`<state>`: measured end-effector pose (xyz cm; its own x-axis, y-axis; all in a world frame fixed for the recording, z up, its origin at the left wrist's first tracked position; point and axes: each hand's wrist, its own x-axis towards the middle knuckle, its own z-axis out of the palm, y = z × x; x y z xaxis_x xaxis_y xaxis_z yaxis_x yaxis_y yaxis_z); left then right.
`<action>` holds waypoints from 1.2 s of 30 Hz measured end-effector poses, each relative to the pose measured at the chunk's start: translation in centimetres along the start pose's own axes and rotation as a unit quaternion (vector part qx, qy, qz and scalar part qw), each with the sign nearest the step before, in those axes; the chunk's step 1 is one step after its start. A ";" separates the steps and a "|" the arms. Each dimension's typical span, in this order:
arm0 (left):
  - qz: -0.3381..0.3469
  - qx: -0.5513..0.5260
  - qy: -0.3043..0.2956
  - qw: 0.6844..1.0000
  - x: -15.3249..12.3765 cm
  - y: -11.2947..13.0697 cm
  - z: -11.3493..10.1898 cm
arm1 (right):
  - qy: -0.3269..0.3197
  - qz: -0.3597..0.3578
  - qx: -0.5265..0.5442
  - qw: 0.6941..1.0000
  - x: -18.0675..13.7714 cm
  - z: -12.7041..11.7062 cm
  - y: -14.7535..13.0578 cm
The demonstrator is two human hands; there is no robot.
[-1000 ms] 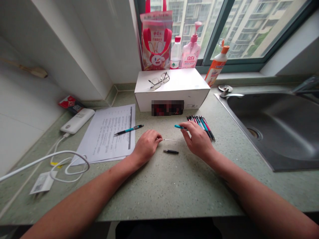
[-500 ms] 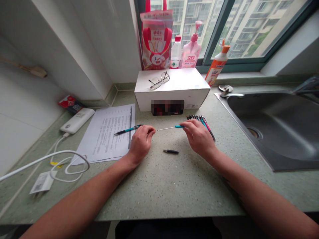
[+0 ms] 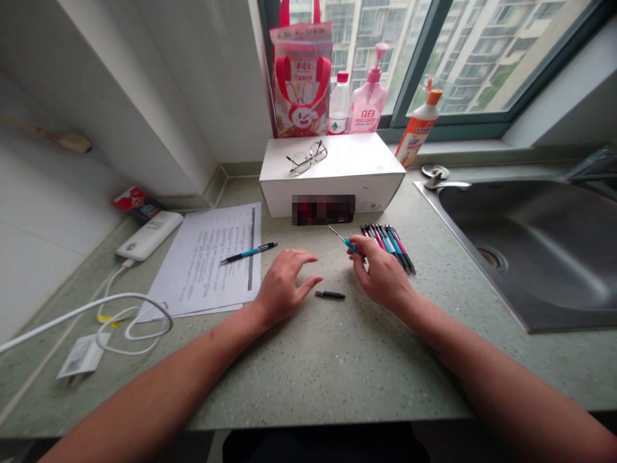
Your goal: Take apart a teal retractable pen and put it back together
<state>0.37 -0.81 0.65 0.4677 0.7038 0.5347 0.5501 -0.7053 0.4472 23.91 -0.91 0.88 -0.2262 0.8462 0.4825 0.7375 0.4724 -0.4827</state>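
Note:
My right hand (image 3: pixel 380 270) is closed on a teal pen barrel (image 3: pixel 349 244), from which a thin refill (image 3: pixel 335 232) sticks out toward the upper left. My left hand (image 3: pixel 289 280) is empty, thumb and fingers apart. Just right of its thumb a black pen grip section (image 3: pixel 330 295) with a silvery tip lies on the counter. Beyond my right hand several teal, pink and black pens (image 3: pixel 396 246) lie side by side. One assembled teal and black pen (image 3: pixel 248 253) rests partly on the printed sheets (image 3: pixel 207 270), left of my left hand.
A white box (image 3: pixel 337 170) with eyeglasses (image 3: pixel 308 158) on top stands at the back, a dark packet (image 3: pixel 324 209) against its front. The sink (image 3: pixel 520 315) is at the right. On the left are a white power bank (image 3: pixel 150 236), a looping cable (image 3: pixel 130 297) and a charger (image 3: pixel 81 357).
My left hand has let go of the refill's end and opened, moving slightly right and nearer the black grip section. My right hand has tilted the barrel so the refill points up and away.

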 end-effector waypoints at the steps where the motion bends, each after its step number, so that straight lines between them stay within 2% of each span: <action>1: 0.025 0.002 -0.046 0.999 0.0 0.2 0.0 | -0.001 -0.002 0.002 1.000 0.0 0.0 0.0; 4: 0.076 0.016 -0.150 0.986 0.0 0.7 0.2 | -0.004 -0.014 -0.011 1.000 0.1 0.0 -0.2; 6: 0.080 0.022 -0.163 0.983 -0.1 0.8 0.3 | -0.004 -0.017 -0.020 1.000 0.2 -0.1 -0.3; 8: 0.059 0.013 -0.135 0.989 -0.2 0.6 0.4 | -0.006 -0.019 -0.025 0.999 0.2 -0.1 -0.4; 11: -0.033 -0.020 -0.037 0.999 -0.1 0.0 0.2 | -0.014 -0.022 -0.035 0.999 0.2 -0.3 -0.3; 14: -0.123 -0.054 0.068 0.989 0.0 -0.7 -0.1 | -0.011 -0.024 -0.039 0.999 0.2 -0.4 -0.1; 17: -0.148 -0.076 0.123 0.978 0.1 -0.9 -0.4 | -0.003 -0.024 -0.049 0.999 0.2 -0.5 0.1; 20: -0.144 -0.082 0.134 0.977 0.2 -0.8 -0.5 | -0.001 -0.031 -0.060 0.998 0.2 -0.5 0.2; 30: -0.147 -0.076 0.109 0.980 0.2 -0.8 -0.3 | -0.026 -0.047 -0.064 0.996 0.2 -0.5 -0.1; 36: -0.117 -0.059 0.092 0.987 0.1 -0.8 -0.3 | -0.037 -0.057 -0.068 0.995 0.2 -0.4 -0.2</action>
<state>-0.22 -0.19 0.62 0.1987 0.8290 0.5228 0.5383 -0.5380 0.6487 24.03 -0.93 1.37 -0.3556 0.8079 0.4700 0.7825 0.5324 -0.3230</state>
